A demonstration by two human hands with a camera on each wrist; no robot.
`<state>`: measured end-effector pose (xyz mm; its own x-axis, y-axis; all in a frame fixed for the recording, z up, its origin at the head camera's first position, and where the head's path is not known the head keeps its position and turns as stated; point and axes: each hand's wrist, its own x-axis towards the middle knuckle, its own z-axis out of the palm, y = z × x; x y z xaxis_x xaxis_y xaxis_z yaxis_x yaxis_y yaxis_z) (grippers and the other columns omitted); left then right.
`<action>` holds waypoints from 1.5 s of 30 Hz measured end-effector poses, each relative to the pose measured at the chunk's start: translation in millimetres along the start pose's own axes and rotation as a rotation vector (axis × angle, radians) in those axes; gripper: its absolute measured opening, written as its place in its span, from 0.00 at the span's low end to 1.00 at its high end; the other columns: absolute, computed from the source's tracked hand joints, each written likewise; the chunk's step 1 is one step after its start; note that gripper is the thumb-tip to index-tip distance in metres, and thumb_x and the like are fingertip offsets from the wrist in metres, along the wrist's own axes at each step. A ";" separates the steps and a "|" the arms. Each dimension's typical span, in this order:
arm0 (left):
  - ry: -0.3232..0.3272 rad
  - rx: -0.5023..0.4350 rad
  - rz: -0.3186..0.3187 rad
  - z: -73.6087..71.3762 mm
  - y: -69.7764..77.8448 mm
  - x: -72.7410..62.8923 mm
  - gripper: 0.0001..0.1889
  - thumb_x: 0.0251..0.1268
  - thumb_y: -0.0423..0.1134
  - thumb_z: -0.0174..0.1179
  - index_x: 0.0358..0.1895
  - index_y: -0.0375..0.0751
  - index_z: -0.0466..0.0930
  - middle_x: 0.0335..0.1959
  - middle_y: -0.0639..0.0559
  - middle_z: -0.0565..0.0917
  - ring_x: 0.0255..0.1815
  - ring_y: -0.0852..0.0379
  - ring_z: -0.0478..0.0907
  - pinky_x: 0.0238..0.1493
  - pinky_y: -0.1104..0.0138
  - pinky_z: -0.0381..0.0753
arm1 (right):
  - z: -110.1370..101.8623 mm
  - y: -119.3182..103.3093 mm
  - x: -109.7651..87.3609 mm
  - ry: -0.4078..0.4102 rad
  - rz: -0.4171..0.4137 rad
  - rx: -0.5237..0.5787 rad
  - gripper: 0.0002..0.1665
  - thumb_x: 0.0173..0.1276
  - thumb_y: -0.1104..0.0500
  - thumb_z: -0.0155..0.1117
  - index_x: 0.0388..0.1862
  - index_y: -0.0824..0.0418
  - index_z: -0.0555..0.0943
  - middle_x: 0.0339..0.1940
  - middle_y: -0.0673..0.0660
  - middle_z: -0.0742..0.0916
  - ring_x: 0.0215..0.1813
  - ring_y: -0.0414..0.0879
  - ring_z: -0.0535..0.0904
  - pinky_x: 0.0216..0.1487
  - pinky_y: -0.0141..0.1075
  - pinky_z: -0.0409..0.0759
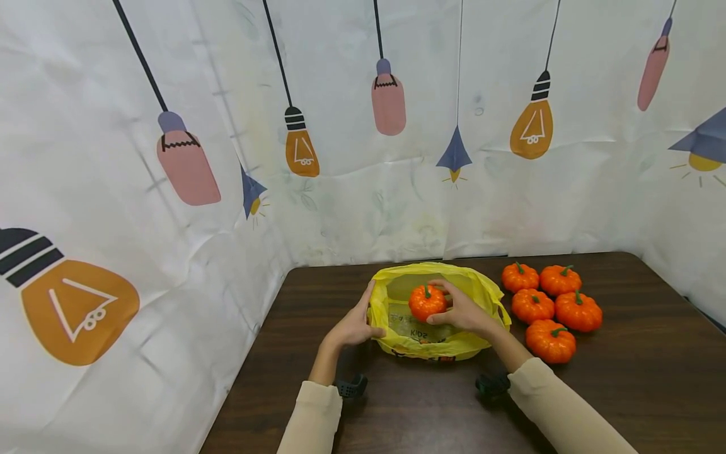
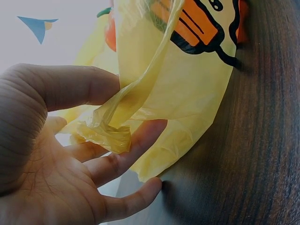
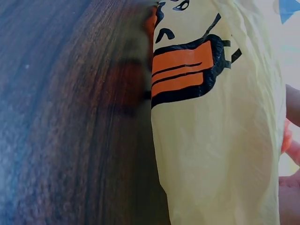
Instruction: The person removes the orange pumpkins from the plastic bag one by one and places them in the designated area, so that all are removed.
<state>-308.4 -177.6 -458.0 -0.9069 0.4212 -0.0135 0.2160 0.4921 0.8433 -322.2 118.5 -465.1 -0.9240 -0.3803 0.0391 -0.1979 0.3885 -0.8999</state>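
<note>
A yellow plastic bag (image 1: 493,291) with its mouth wide open stands on the table, showing an orange and black print (image 2: 201,28) in the left wrist view. My right hand (image 1: 462,310) reaches over the bag's right rim and grips a small orange pumpkin (image 1: 425,304) with a green stem, thumb in front and fingers behind. The pumpkin is inside the mouth of the bag. At the bag's left side, my left hand (image 1: 354,323) holds the edge, with the thumb and spread fingers around a bunched fold of plastic (image 2: 110,133). The bag's wall hides most of the right hand in the right wrist view.
Several more orange pumpkins (image 1: 550,341) sit together on the dark wooden table (image 1: 420,410), right of the bag. A white cloth (image 1: 351,221) printed with hanging lamps stands behind the table and along its left side.
</note>
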 end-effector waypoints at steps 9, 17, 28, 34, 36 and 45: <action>0.018 -0.014 0.005 1.3 1.3 -0.5 0.64 0.57 0.27 0.72 0.85 0.54 0.30 0.86 0.43 0.36 0.81 0.37 0.55 0.73 0.43 0.67 | -7.5 -0.8 -8.5 0.001 -0.020 -0.001 0.51 0.62 0.57 0.79 0.79 0.57 0.62 0.72 0.71 0.71 0.68 0.68 0.73 0.57 0.54 0.82; 0.014 0.011 0.007 -0.1 1.1 -0.8 0.63 0.58 0.30 0.73 0.85 0.58 0.32 0.86 0.45 0.38 0.83 0.38 0.54 0.75 0.43 0.65 | -14.3 -7.3 -19.3 -0.011 -0.042 0.005 0.52 0.62 0.57 0.78 0.80 0.58 0.60 0.73 0.71 0.70 0.66 0.67 0.74 0.54 0.51 0.84; -0.007 0.030 -0.001 -0.7 0.5 -1.1 0.62 0.61 0.32 0.71 0.85 0.58 0.29 0.86 0.44 0.36 0.80 0.37 0.59 0.70 0.46 0.72 | -26.7 -11.8 -36.8 -0.026 -0.071 0.005 0.51 0.63 0.56 0.78 0.80 0.55 0.60 0.73 0.72 0.68 0.64 0.66 0.75 0.51 0.48 0.85; -0.008 0.029 0.001 -0.7 -0.1 -0.8 0.63 0.61 0.32 0.71 0.85 0.59 0.29 0.86 0.44 0.37 0.78 0.37 0.63 0.67 0.47 0.76 | -34.9 -11.3 -45.5 -0.009 -0.084 -0.038 0.51 0.63 0.54 0.78 0.80 0.53 0.61 0.73 0.72 0.67 0.63 0.66 0.75 0.52 0.49 0.85; -0.007 0.024 0.001 -0.6 0.0 -0.9 0.63 0.61 0.31 0.71 0.85 0.60 0.29 0.86 0.43 0.37 0.76 0.38 0.66 0.64 0.49 0.78 | -37.5 -11.4 -48.8 -0.002 -0.100 -0.054 0.51 0.63 0.54 0.78 0.80 0.54 0.61 0.72 0.72 0.68 0.62 0.65 0.76 0.52 0.49 0.85; -0.019 0.034 0.008 0.1 -1.8 -0.5 0.63 0.62 0.32 0.71 0.85 0.59 0.27 0.86 0.44 0.36 0.70 0.40 0.73 0.56 0.56 0.82 | -50.1 -8.7 -65.5 0.004 -0.108 -0.071 0.50 0.65 0.53 0.77 0.80 0.54 0.61 0.74 0.71 0.68 0.60 0.62 0.76 0.52 0.47 0.84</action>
<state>-308.3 -178.6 -459.6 -0.8980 0.4396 -0.0171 0.2358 0.5140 0.8248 -276.4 182.1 -438.1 -0.8973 -0.4200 0.1361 -0.3190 0.4036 -0.8575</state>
